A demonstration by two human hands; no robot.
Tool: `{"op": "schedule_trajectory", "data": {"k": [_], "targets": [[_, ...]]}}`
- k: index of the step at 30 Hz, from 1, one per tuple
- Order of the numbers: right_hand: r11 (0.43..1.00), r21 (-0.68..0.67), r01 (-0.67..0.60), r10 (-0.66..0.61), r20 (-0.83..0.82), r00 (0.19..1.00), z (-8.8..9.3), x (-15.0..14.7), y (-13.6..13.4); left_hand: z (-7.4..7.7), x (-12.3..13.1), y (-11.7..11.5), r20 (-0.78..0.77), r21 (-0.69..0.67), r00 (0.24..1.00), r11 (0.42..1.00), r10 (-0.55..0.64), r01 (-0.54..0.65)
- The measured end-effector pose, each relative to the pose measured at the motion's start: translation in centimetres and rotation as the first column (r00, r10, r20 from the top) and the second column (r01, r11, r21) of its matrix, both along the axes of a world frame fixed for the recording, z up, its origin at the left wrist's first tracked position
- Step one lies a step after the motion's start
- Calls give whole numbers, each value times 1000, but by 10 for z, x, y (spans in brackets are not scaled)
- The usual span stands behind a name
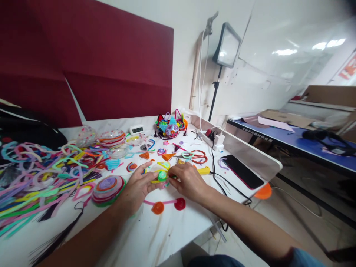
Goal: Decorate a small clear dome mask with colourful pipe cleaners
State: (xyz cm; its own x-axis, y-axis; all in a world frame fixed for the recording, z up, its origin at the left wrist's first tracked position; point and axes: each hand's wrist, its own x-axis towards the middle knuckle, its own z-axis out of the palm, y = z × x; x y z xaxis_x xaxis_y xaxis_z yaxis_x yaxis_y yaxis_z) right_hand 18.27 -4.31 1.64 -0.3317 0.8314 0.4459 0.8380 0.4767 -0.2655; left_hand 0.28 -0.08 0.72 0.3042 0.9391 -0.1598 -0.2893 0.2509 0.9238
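Observation:
Both my hands meet at the middle of the white table (167, 237). My left hand (139, 185) and my right hand (187, 180) pinch a small green and yellow coiled pipe-cleaner piece (161, 175) between their fingertips. Just in front of them lies a pink strand with an orange coil (158, 207) and a red coil (180, 203) at its ends. A large multicoloured spiral disc (108, 189) sits left of my left hand.
A heap of coloured pipe cleaners (36, 178) covers the left side. Scissors (198, 157), a yellow-handled tool (204, 170), a power strip (213, 140), a black phone (241, 171), a small clock (136, 129) and a finished colourful figure (171, 127) lie beyond. The table edge is at right.

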Motion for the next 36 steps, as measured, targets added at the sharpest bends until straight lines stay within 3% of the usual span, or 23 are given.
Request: {"op": "schedule_trajectory", "data": {"k": [18,36], "targets": [[999,44,14,-14,-11,1000,-5,-4,0,-7,0,3,-10,12,1000,1000,3,-2],[999,-36,14,-15,-19,1000,-5,-6,5,-9,-1,4,-13,-13,1000,1000,4,-4]]}}
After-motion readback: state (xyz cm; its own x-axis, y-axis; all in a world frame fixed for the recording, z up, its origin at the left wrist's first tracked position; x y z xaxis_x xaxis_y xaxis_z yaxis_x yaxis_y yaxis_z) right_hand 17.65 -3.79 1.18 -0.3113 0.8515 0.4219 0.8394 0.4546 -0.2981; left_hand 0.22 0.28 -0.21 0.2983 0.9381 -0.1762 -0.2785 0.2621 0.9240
